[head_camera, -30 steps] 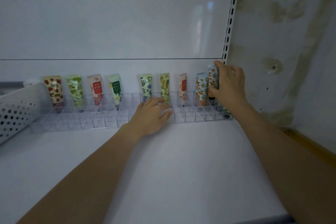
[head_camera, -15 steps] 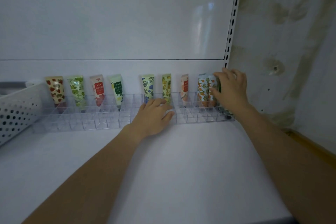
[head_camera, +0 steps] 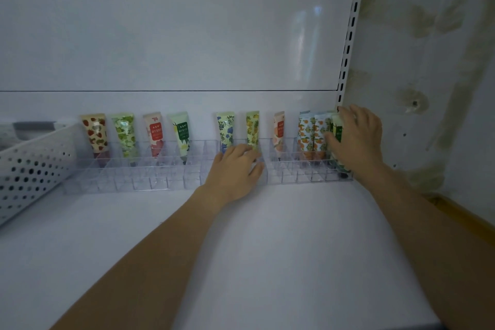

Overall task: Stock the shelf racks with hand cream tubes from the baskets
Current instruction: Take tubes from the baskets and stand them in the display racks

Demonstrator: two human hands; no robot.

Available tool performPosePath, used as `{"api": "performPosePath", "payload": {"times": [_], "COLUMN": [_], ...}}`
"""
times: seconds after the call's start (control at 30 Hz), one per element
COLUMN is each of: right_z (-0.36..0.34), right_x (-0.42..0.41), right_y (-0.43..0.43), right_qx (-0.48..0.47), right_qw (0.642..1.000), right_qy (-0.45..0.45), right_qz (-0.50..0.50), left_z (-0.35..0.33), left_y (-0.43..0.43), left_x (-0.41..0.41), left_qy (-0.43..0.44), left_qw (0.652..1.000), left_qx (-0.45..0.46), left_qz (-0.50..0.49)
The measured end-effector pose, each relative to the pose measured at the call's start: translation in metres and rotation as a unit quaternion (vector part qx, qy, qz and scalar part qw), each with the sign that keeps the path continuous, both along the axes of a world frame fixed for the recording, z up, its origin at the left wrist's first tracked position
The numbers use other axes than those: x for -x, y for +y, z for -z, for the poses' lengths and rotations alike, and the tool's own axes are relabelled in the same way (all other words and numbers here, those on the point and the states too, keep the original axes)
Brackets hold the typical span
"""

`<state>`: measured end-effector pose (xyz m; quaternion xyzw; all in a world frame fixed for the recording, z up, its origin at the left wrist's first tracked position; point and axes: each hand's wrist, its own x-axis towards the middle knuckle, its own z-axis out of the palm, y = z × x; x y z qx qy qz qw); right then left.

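Evidently to stop it sliding, the left hand [head_camera: 235,169] lies on the clear rack [head_camera: 150,181], fingers relaxed and slightly spread; the right hand's [head_camera: 357,139] fingers curl round a green hand cream tube [head_camera: 336,126], seating it just beside the orange-print tubes [head_camera: 305,132] at their left.

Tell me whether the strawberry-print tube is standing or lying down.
Standing: the strawberry-print tube sits crimped end up in the clear rack, tilted slightly left.
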<state>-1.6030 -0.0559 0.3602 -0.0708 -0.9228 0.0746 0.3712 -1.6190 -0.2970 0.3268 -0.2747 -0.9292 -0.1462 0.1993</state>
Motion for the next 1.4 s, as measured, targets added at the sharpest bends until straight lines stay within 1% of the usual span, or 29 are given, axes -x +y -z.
{"api": "performPosePath", "payload": {"times": [0.1,0.2,0.33,0.5,0.63,0.7,0.77,0.83,0.9,1.0,1.1,1.17,1.23,1.27,1.33,1.4], "right_z": [-0.007,-0.013,-0.024,-0.049,-0.064,-0.068,-0.071,-0.073,-0.075,-0.079,-0.082,-0.085,-0.088,-0.089,-0.088,-0.085], "right_x": [-0.005,-0.007,-0.002,0.013,0.019,0.022,0.027,0.034,0.043,0.055,0.061,0.060,0.059,0.058,0.058,0.062], "right_y": [-0.014,-0.047,-0.115,-0.230,-0.330,-0.373,-0.409,-0.435,-0.451,-0.465,-0.471,-0.472,-0.475,-0.477,-0.481,-0.483], "right_qx": [-0.008,-0.049,-0.105,-0.107,-0.048,-0.019,-0.011,-0.022,-0.044,-0.067,-0.085,-0.086,-0.083,-0.093,-0.134,-0.160], "right_qw": [0.999,0.994,0.974,0.936,0.896,0.872,0.852,0.844,0.845,0.840,0.821,0.802,0.791,0.793,0.802,0.817], "right_qy": [0.036,0.060,0.051,0.015,-0.049,-0.093,-0.134,-0.166,-0.197,-0.266,-0.365,-0.430,-0.469,-0.475,-0.471,-0.445], "right_qz": [-0.011,-0.083,-0.194,-0.334,-0.440,-0.479,-0.506,-0.509,-0.495,-0.467,-0.431,-0.406,-0.384,-0.370,-0.343,-0.329], "left_z": [-0.015,-0.044,-0.089,-0.135,-0.152,-0.152,-0.149,-0.148,-0.146,-0.143,-0.139,-0.138,-0.140,-0.142,-0.145,-0.150], "left_y": [0.004,-0.010,-0.076,-0.207,-0.312,-0.357,-0.393,-0.416,-0.428,-0.429,-0.423,-0.421,-0.423,-0.425,-0.430,-0.437], "left_x": [-0.002,0.001,0.007,0.007,-0.003,-0.008,-0.011,-0.014,-0.017,-0.016,-0.006,0.000,0.004,0.006,0.011,0.016], "left_qy": [0.036,0.050,0.047,0.015,-0.030,-0.070,-0.138,-0.221,-0.292,-0.338,-0.345,-0.331,-0.318,-0.315,-0.312,-0.319], "left_qw": [0.999,0.999,0.997,0.990,0.982,0.977,0.971,0.961,0.946,0.930,0.920,0.923,0.933,0.938,0.946,0.947], "left_qx": [-0.021,-0.005,0.022,0.049,0.075,0.100,0.111,0.096,0.077,0.121,0.182,0.194,0.168,0.144,0.086,0.027], "left_qz": [-0.007,-0.016,-0.050,-0.129,-0.169,-0.177,-0.163,-0.138,-0.116,-0.073,-0.040,-0.026,-0.017,-0.012,-0.002,0.011]}}
